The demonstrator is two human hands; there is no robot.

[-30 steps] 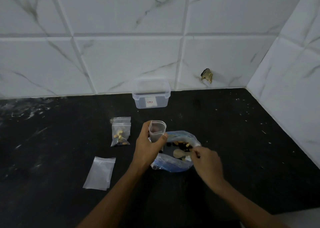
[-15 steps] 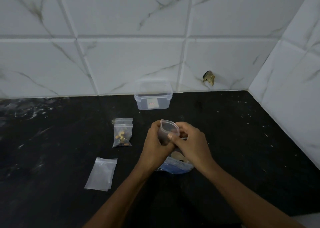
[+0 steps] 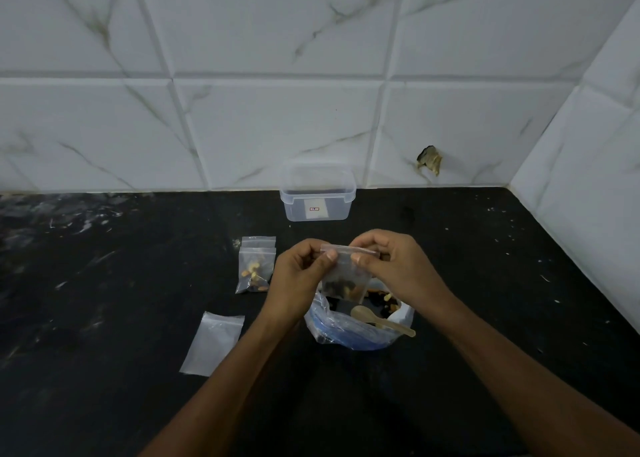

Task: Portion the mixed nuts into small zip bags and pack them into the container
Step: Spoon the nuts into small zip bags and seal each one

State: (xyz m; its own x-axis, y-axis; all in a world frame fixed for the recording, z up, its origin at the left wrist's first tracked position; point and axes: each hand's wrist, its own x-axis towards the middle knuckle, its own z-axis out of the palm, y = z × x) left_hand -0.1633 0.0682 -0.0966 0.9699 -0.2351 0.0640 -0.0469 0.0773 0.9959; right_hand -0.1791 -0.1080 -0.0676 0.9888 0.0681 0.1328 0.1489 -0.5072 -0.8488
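Observation:
A small clear zip bag (image 3: 344, 276) with nuts at its bottom hangs between both hands above the big blue-and-clear bag of mixed nuts (image 3: 360, 328). My left hand (image 3: 301, 276) pinches the zip strip at its left end. My right hand (image 3: 391, 269) pinches the same strip at the right. A wooden spoon (image 3: 381, 321) lies in the nut bag's mouth. Filled small bags (image 3: 256, 266) lie to the left. An empty zip bag (image 3: 213, 344) lies flat nearer me. The clear plastic container (image 3: 317, 196) stands open by the wall.
The black counter (image 3: 104, 283) runs to white marble-look tiled walls behind and on the right, meeting in a corner at the far right. A chipped hole (image 3: 430, 160) marks the back wall. White specks dot the counter's left and right.
My right hand left the spoon in the nut bag and came up to the small bag. The bag's mouth, held open a second ago, is now flattened between both hands' fingertips.

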